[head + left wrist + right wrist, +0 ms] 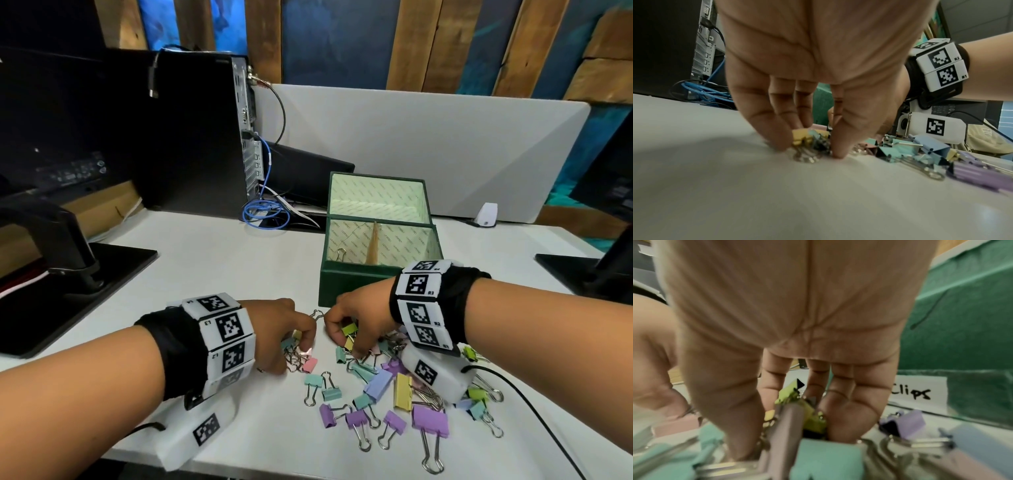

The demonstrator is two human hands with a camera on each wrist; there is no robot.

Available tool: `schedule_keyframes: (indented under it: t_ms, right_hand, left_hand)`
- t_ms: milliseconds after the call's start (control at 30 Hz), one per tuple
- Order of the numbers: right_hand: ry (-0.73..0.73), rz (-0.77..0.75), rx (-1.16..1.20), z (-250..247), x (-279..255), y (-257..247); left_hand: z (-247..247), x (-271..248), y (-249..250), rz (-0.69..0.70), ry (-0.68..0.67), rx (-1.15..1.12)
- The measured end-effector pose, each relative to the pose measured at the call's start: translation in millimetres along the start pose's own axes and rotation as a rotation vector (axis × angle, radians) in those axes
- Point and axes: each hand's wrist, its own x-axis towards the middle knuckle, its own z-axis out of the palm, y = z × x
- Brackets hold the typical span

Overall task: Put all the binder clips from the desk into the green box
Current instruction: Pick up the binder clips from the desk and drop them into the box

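Several pastel binder clips (387, 394) lie scattered on the white desk (222, 274) in front of the open green box (346, 284). My left hand (291, 337) curls down over a small bunch of clips (809, 139), thumb and fingers pinching yellow and teal ones against the desk. My right hand (349, 337) curls over another bunch and pinches lime-green clips (797, 404). The green box holds at least one clip (340, 254); its front wall carries a white label (920, 392) reading "Clips".
A black computer tower (191, 133) with blue cables (263, 212) stands at the back left. Monitor bases (68, 291) flank the desk on both sides. A grey divider panel (428, 150) runs behind the box. A black wire (534, 411) trails from my right wrist.
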Motion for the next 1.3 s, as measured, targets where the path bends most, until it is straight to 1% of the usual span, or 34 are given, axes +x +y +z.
schedule_keyframes:
  t_ms: [100,300,533,600,700,800,933,1133,1200,1300]
  right_hand:
    - [-0.009,-0.020,0.023,1,1,2]
    - [0.030,-0.075,-0.041,-1,-1,0]
    - [0.038,-0.030,-0.030,-1,-3,1]
    - [0.034,-0.037,-0.016,-2,-5,0]
    - [0.026,-0.033,-0.030,-3,-6,1]
    - [0.012,-0.023,-0.041,-3,-7,1]
    - [0.029,-0.021,-0.045,-4,-9,2]
    - [0.035,-0.025,-0.051,-5,-13,3]
    - [0.075,-0.024,-0.051,-7,-16,4]
    - [0.181,-0.021,0.000,-20,-30,5]
  left_hand:
    - [1,-1,-1,0.010,-0.007,-0.001]
    - [2,2,-1,0.031,0.003,0.005]
    - [3,3,-2,0.032,0.007,-0.060]
    - [3,2,-3,0.023,0.012,-0.054]
    - [1,0,-4,0.005,-0.025,-0.035]
    - [1,-1,-2,0.028,-0.051,-0.016]
    - [2,-1,0,0.045,-0.014,-0.014]
    - [0,1,2,0.044,-0.034,-0.024]
    - [0,0,2,0.049,-0.031,-0.036]
    - [-1,0,1,0.073,-0.033,-0.045]
